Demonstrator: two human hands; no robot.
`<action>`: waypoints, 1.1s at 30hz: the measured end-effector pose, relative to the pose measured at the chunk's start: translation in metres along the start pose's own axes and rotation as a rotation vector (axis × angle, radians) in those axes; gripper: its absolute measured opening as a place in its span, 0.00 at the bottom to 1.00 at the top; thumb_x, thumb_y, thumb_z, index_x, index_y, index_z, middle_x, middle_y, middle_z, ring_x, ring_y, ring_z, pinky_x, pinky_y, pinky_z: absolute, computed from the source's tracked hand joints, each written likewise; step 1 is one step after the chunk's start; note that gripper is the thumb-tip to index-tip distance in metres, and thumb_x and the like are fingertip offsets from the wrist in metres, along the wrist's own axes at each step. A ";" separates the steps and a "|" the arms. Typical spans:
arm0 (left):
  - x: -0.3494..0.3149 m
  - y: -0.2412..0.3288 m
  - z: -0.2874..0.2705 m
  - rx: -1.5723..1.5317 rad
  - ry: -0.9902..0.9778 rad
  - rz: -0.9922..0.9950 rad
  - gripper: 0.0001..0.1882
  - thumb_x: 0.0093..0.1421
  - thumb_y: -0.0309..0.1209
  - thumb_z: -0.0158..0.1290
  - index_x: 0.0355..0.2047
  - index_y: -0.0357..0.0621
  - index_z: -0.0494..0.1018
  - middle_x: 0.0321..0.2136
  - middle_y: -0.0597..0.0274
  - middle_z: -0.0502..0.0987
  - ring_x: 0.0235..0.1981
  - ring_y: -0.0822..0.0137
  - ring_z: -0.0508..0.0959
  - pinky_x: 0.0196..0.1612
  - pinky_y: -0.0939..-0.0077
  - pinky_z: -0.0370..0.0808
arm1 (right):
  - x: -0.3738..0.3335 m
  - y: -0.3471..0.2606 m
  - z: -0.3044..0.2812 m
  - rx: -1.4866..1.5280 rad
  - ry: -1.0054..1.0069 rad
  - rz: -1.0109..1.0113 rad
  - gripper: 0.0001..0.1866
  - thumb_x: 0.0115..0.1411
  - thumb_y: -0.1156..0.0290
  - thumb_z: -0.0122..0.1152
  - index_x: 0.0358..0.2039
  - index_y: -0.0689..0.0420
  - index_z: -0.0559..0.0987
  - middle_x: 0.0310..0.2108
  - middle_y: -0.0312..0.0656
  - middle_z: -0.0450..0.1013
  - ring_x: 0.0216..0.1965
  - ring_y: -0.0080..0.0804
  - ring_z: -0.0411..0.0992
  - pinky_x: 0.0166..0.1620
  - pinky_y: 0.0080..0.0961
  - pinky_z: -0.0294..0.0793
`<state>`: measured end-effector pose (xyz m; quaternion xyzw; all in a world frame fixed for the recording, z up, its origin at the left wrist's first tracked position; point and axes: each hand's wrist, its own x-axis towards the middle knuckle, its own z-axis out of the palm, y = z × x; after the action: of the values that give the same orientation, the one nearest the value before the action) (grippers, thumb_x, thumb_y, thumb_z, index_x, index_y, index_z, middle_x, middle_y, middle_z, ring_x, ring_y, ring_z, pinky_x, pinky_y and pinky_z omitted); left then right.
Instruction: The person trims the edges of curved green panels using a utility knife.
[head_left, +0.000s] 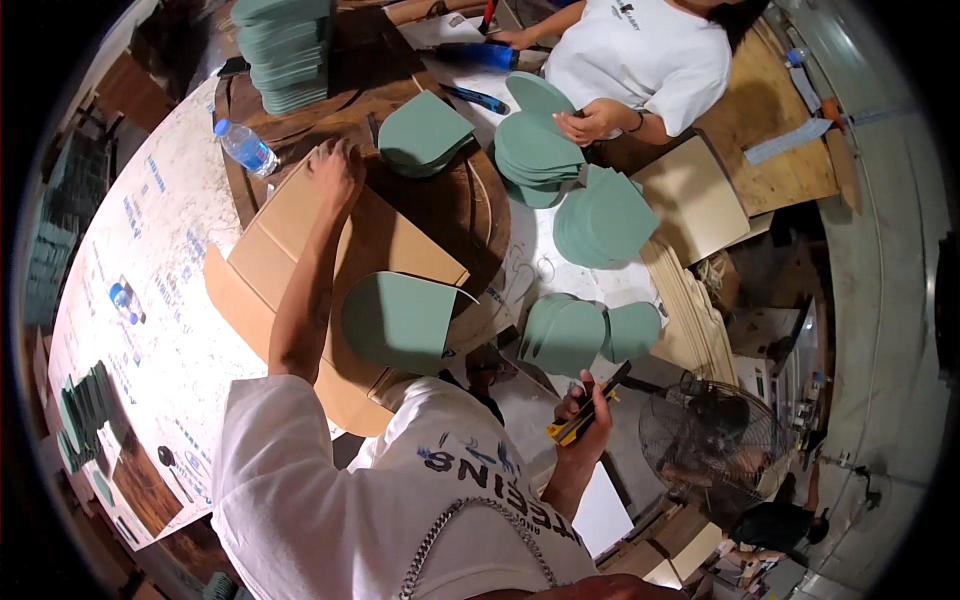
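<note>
My left hand point(338, 172), fingers bent, is at the far edge of a folded brown cardboard sheet point(262, 240) and appears to grip it. That arm reaches across the sheet. On the sheet's near part lies a green round-ended piece point(398, 322), right of my forearm. In my right hand point(592, 422), off the table's edge near my body, is a yellow and black utility knife point(570, 430), its end pointing up and right. Beyond the cardboard, a small stack of green pieces point(425, 130) lies on a round dark wooden board point(460, 205).
Several green stacks point(605, 220) stand right of the board, and a taller one point(283, 55) at far left. A water bottle point(246, 148) lies near my left hand. Across the table, a co-worker's hand point(600, 122) touches a green piece. A caged fan point(712, 440) stands right of my knife hand.
</note>
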<state>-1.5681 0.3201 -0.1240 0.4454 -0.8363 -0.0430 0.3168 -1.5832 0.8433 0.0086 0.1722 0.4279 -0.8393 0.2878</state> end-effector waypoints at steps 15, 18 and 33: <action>-0.023 -0.023 -0.003 0.078 -0.007 0.051 0.17 0.61 0.40 0.48 0.45 0.46 0.74 0.58 0.57 0.65 0.62 0.54 0.59 0.60 0.45 0.48 | 0.017 0.005 0.007 -0.020 -0.085 0.044 0.18 0.69 0.63 0.40 0.51 0.62 0.69 0.33 0.38 0.66 0.28 0.22 0.65 0.29 0.18 0.66; -0.023 -0.021 -0.006 0.076 -0.015 0.058 0.16 0.61 0.40 0.48 0.45 0.47 0.74 0.58 0.57 0.65 0.62 0.55 0.59 0.60 0.46 0.49 | 0.018 0.006 0.009 0.003 -0.088 0.062 0.19 0.69 0.63 0.39 0.53 0.62 0.67 0.31 0.40 0.68 0.27 0.25 0.67 0.29 0.22 0.69; -0.021 -0.016 -0.010 0.053 -0.027 0.021 0.16 0.60 0.40 0.48 0.43 0.45 0.75 0.57 0.56 0.66 0.62 0.56 0.59 0.60 0.47 0.51 | 0.022 0.009 0.013 -0.019 -0.046 0.073 0.18 0.68 0.63 0.42 0.51 0.61 0.69 0.32 0.38 0.68 0.27 0.23 0.65 0.29 0.20 0.67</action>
<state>-1.5428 0.3285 -0.1320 0.4443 -0.8459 -0.0235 0.2941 -1.5953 0.8213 -0.0013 0.1658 0.4225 -0.8278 0.3297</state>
